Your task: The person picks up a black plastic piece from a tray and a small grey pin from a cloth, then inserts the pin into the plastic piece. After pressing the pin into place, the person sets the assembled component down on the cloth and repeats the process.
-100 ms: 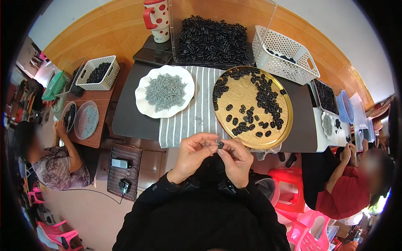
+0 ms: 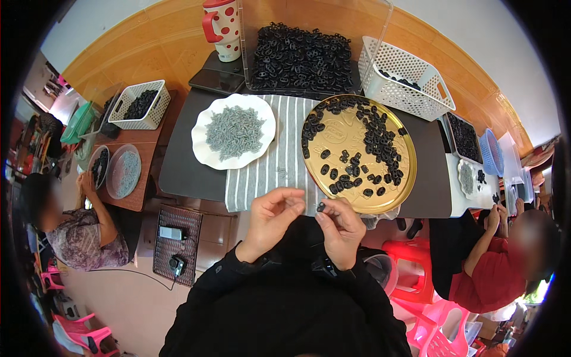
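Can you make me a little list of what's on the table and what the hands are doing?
right hand: pinches a small black ring piece
left hand: open, fingers beside that piece
gold round tray: scattered black pieces
white plate: heap of small grey parts
striped cloth: under plate and tray
behind: clear bin of black pieces, white basket, spotted mug

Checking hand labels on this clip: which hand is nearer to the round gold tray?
Right. The right hand, pinching a small black piece, sits just below the gold tray's near rim. The left hand is further left, over the striped cloth.
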Tool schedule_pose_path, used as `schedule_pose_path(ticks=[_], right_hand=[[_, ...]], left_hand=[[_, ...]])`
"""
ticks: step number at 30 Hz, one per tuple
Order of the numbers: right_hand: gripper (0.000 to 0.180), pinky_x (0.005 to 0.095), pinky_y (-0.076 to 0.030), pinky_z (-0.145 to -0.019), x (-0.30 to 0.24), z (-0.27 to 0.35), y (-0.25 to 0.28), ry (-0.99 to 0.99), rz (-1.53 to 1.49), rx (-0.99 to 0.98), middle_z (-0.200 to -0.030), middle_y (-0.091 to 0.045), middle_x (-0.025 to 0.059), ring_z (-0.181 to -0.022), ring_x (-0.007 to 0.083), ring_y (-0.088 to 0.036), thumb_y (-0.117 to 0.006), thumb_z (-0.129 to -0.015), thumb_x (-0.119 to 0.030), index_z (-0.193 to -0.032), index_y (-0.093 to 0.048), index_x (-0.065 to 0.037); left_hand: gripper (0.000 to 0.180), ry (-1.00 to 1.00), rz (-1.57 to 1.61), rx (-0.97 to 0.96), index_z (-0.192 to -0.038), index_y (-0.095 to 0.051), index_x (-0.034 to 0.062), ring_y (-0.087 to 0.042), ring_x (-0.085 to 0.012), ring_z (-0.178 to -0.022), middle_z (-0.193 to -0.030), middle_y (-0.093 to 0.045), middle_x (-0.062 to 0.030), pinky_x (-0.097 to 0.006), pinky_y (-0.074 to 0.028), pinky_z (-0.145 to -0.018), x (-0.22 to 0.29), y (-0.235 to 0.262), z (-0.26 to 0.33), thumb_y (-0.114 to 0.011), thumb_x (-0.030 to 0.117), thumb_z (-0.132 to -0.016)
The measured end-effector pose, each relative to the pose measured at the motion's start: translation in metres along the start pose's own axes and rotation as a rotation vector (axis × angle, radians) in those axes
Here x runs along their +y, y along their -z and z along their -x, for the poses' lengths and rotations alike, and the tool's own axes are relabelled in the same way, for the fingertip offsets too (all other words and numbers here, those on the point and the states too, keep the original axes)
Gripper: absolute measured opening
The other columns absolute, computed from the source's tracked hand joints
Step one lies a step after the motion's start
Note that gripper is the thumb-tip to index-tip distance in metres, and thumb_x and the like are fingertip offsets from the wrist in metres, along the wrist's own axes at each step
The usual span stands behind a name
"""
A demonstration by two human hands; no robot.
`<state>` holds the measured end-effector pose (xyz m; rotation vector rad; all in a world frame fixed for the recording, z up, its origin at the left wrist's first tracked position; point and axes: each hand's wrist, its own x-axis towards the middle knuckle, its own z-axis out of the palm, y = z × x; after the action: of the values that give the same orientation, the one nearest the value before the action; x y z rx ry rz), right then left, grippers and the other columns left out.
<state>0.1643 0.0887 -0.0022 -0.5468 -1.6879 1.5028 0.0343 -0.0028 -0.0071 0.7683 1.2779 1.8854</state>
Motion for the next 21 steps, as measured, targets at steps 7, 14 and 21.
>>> schedule_pose_path(ticks=[7, 14, 21], right_hand=[[0.029, 0.0216, -0.041, -0.068, -0.009, -0.008, 0.022, 0.152, 0.029, 0.174, -0.086, -0.054, 0.0062, -0.077, 0.0112, -0.051, -0.062, -0.079, 0.013, -0.106, -0.06, 0.004], [0.029, 0.0217, -0.042, -0.067, -0.009, -0.01, 0.034, 0.161, 0.03, 0.185, -0.087, -0.055, 0.0066, -0.075, 0.0113, -0.052, -0.063, -0.078, 0.013, -0.105, -0.06, 0.004], [0.027, 0.0218, -0.042, -0.065, -0.008, -0.01, 0.041, 0.162, -0.013, 0.204, -0.086, -0.056, 0.0067, -0.073, 0.0114, -0.052, -0.064, -0.078, 0.012, -0.104, -0.061, 0.005]], left_hand=[[0.021, -0.521, -1.084, 0.011, -0.095, -0.064, -0.0021, -0.052, -0.0313, -0.092, -0.096, -0.058, -0.0133, -0.04, -0.04, -0.078, 0.028, -0.033, -0.052, -0.066, 0.003, -0.075], [0.015, -0.341, -1.608, -0.046, -0.083, -0.067, 0.0005, -0.046, -0.0289, -0.095, -0.089, -0.054, -0.0098, -0.04, -0.032, -0.08, 0.01, -0.053, -0.075, -0.07, 0.012, -0.073], [0.012, -0.454, -1.357, -0.01, -0.082, -0.065, -0.0007, -0.048, -0.0318, -0.09, -0.089, -0.055, -0.0123, -0.041, -0.039, -0.077, 0.001, -0.048, -0.082, -0.067, 0.002, -0.07]])
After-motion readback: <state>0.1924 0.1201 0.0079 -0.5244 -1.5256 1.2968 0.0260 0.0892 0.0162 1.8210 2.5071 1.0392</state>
